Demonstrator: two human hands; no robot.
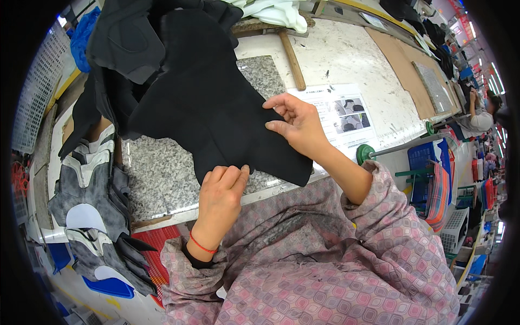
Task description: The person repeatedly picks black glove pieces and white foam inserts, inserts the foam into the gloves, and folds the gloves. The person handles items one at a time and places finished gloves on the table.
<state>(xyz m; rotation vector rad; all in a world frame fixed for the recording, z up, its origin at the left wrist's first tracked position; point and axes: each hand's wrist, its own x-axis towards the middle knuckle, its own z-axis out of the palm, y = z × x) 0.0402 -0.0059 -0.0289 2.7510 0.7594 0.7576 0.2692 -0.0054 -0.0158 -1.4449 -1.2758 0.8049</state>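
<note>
A black fabric piece [216, 114], cut with flared lobes like an unfolded shoe upper, spreads over the speckled stone slab [162, 168] in front of me. My left hand [221, 197] is closed on its near edge, with fingers bunched together and fingertips partly hidden against the cloth. On the right side of the piece, my right hand [295, 123] touches the surface with thumb and index finger apart and the other fingers curled. More black cut pieces [127, 40] are heaped at the far left, next to and partly under this one.
A wooden-handled hammer [292, 60] lies beyond the slab. A printed sheet with photos [349, 116] is right of my right hand. Grey and white shoe uppers [89, 184] hang stacked at the left edge. White pieces [276, 12] lie at the back; a green-ended metal bar [365, 154] sticks out right.
</note>
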